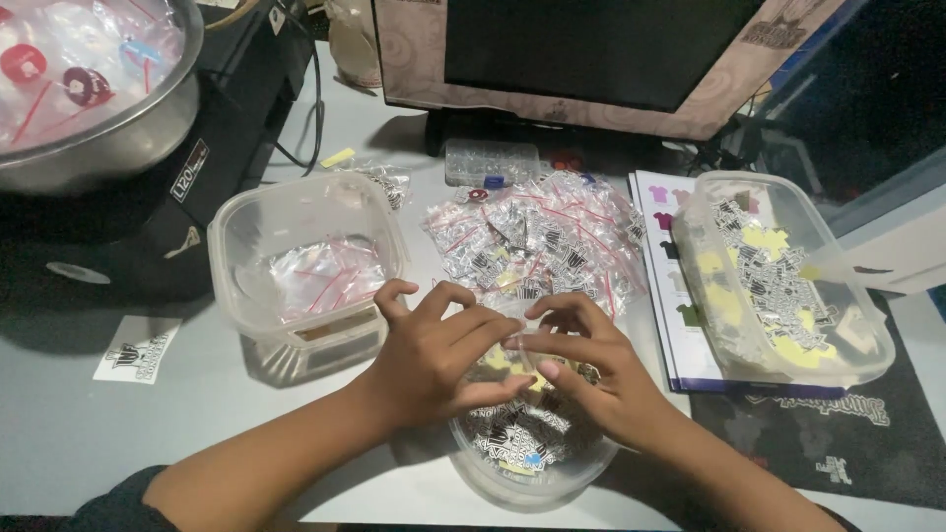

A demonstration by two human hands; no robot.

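My left hand [434, 360] and my right hand [581, 365] meet over a round clear bowl [512, 483] that holds several small black-and-white printed stickers and yellow pieces. The fingertips of both hands pinch a small clear plastic bag [517, 347] between them, just above the bowl. Right behind the hands lies a pile of small clear zip bags with red seal lines [537, 241], some with stickers inside.
A square clear tub [301, 261] with a few zip bags stands left of the hands. A rectangular clear tub [788, 286] of stickers sits at right on a printed sheet [660, 286]. A metal bowl [99, 89] on a black device is at far left; a monitor [591, 49] behind.
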